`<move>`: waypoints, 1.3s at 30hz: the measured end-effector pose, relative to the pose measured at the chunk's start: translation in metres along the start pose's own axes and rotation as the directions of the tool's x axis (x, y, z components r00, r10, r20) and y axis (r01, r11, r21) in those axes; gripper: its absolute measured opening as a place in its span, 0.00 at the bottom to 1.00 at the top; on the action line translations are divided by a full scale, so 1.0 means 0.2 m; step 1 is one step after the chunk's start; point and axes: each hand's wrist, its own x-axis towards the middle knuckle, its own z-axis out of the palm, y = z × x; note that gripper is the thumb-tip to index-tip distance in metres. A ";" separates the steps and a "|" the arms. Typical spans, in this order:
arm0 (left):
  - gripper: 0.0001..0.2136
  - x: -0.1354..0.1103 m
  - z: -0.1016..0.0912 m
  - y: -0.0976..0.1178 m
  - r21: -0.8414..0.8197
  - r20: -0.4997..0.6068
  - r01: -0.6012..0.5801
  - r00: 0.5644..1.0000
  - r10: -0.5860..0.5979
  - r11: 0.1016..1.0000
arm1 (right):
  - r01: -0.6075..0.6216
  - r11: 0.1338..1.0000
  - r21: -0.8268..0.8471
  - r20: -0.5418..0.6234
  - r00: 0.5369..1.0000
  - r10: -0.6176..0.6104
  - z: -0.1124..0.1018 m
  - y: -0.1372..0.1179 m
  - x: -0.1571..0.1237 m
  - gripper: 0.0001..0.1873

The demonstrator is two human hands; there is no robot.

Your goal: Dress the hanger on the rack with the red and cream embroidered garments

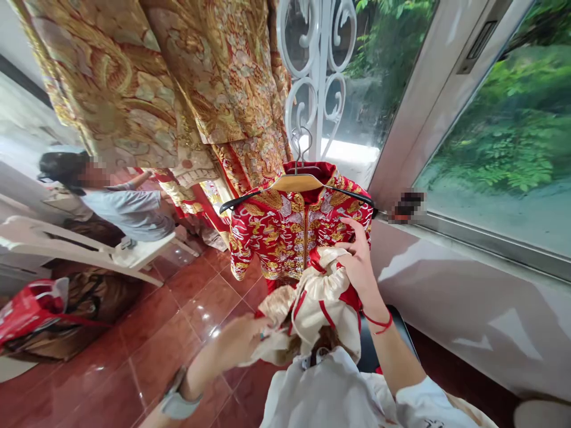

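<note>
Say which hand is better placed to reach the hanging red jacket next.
Probably the right hand: in view its raised finger overlaps the red jacket, though it also holds the cream fabric. The left hand, blurred, is lower and farther away.

No text, labels or numbers are legible.

red jacket (285,238), thickly embroidered in gold and white, hung upright, collar standing, front closed down middle. cream cloth (313,300) with narrow red strips was rumpled, gathered in folds at upper end, bunched in front of jacket's lower part.
</note>
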 end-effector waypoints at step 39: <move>0.28 0.39 -0.45 -0.13 0.084 -0.295 0.186 0.943 -0.154 0.979 | 0.155 0.943 -0.296 -0.063 0.981 -0.181 -0.38 0.26 0.88 0.24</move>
